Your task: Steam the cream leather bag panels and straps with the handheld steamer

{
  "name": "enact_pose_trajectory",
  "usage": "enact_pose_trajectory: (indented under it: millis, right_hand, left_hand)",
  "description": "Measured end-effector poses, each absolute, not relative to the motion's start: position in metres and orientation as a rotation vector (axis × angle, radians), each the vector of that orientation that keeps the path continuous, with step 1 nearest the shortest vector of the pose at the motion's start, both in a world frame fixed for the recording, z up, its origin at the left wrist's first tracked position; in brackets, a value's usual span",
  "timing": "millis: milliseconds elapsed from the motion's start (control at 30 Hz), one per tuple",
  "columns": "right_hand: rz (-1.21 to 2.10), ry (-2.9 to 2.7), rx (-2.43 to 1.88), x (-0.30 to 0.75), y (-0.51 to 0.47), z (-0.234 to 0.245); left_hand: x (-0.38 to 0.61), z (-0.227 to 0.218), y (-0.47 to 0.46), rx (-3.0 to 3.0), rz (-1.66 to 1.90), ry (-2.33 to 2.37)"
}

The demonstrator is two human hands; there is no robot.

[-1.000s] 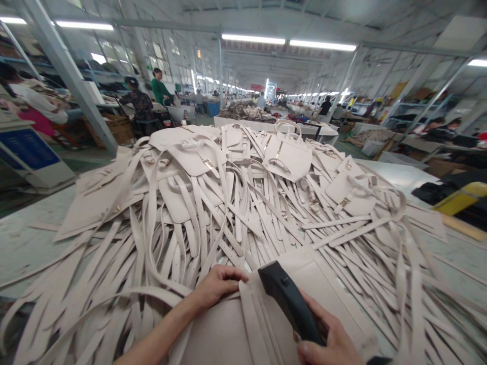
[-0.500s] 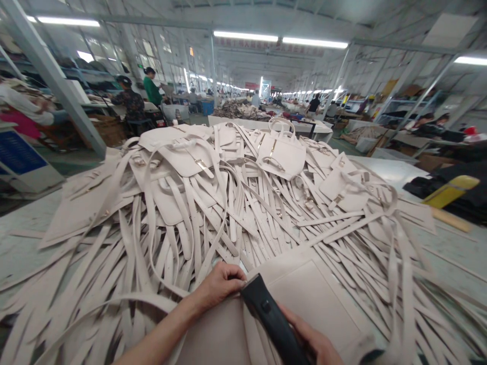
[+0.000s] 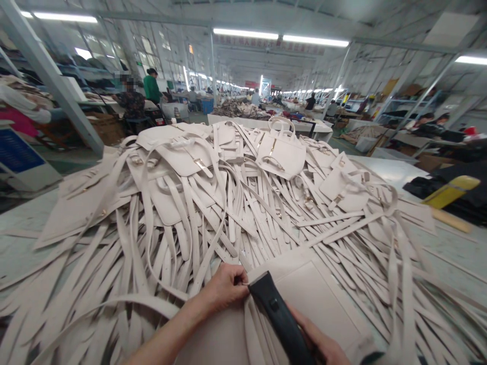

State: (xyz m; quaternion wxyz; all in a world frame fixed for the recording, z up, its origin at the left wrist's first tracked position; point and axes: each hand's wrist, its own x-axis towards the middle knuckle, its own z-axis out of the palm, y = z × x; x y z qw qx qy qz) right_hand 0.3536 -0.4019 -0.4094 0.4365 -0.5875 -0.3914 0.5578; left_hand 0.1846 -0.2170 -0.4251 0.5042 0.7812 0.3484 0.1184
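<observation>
1. Cream faux-leather everywhere – a huge heap of long pale straps (image 3: 213, 213) and flat bag pieces covers the pale grey worktop (image 3: 23, 253), with a few finished cream handbags with gold clasps (image 3: 280, 152) sitting on top near the far side.
2. Right hand (image 3: 319, 347) is at the bottom edge, wrapped around a black, slim handheld tool (image 3: 279, 317) that slants up and to the left; its blunt tip sits right at the near corner of a flat cream leather panel (image 3: 315, 294).
3. Left hand (image 3: 224, 289) is closed in a pinch – fingertips (image 3: 240, 280) grasping the panel's edge, touching or just beside the tool's tip. Can't tell exactly how much material is in the pinch.
4. That panel lies on the near side of the heap, right in front of the person, partly over the straps.
5. Over on the right edge of the worktop there's a yellow angled block (image 3: 451, 191) next to some black material (image 3: 422, 188).
6. Background: other people (image 3: 151, 88) stand at benches on the left, more tables with piles run down the long hall, strip lights overhead.
</observation>
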Motion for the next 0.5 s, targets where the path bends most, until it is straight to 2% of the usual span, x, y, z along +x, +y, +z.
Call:
enact_pose_trajectory:
  millis: [500]
  right_hand:
    - [1.412, -0.995, -1.417, 0.349, -0.387, -0.428]
  left_hand:
    - [0.181, -0.435, -0.222, 1.95, 0.135, 0.832]
